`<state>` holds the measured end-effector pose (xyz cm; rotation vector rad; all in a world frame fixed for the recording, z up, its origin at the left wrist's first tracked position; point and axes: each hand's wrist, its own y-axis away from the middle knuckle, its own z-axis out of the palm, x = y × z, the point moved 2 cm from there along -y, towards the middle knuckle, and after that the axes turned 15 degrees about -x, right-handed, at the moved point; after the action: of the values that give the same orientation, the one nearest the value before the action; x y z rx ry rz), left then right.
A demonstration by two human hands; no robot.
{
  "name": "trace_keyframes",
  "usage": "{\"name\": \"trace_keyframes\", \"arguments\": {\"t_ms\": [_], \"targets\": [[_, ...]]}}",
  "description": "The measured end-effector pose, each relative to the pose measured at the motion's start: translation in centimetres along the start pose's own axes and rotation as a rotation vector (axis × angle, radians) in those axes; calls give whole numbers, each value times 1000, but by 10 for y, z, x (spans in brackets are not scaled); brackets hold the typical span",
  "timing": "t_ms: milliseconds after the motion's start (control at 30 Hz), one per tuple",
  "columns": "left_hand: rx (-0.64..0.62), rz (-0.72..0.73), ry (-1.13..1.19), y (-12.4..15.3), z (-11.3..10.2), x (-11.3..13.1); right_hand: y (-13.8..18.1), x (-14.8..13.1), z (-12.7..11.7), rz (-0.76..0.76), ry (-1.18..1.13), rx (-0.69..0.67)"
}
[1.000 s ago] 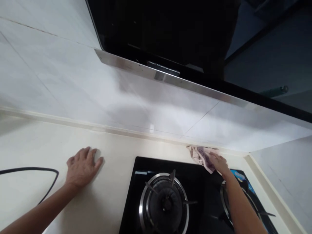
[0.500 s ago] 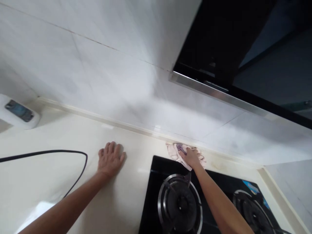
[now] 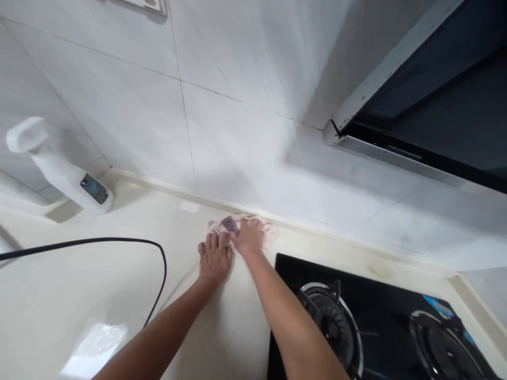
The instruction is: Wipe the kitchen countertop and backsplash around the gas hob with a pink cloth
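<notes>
Your right hand [image 3: 249, 237] presses the crumpled cloth [image 3: 237, 225] with unclenched, flat fingers onto the cream countertop [image 3: 99, 295] at the foot of the tiled wall [image 3: 237, 132], near the black gas hob [image 3: 380, 285], your released left hand [image 3: 215, 258] spread just beside it

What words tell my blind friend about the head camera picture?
A person's right hand presses a crumpled pale cloth on a cream countertop by a tiled wall, left hand flat beside it. A black gas hob sits to the right, a white spray bottle to the left.
</notes>
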<state>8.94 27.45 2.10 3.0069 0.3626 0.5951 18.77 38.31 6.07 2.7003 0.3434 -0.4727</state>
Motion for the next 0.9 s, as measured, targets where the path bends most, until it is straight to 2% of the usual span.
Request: {"name": "trace_keyframes", "arguments": {"t_ms": [100, 167, 200, 300, 367, 433, 467, 567, 633, 700, 900], "targets": [[25, 3, 7, 0, -2, -2, -1, -32, 8, -105, -83, -5], [39, 0, 10, -1, -5, -2, -1, -29, -1, -131, -229, -6], [43, -2, 11, -1, -6, -1, 0, -19, -10, -126, -347, -8], [35, -6, 7, -2, -9, 3, 22, 42, -52, -40, -743, 5], [11, 1, -5, -4, -11, 7, 50, 96, -85, 32, -838, 61], [-17, 10, -24, -5, -13, 10, 85, 149, -111, 109, -732, 131], [-29, 13, -34, -5, -14, 11, 101, 171, -119, 173, -633, 123], [-49, 12, -67, -6, -15, 13, 134, 208, -118, 420, -205, -32], [-55, 9, -86, -5, -16, 14, 141, 208, -104, 495, 54, -117], [-58, 6, -102, -4, -15, 14, 137, 193, -89, 493, 165, -129], [-70, -6, -118, -4, -14, 13, 109, 126, -56, 429, 70, -112]]}}
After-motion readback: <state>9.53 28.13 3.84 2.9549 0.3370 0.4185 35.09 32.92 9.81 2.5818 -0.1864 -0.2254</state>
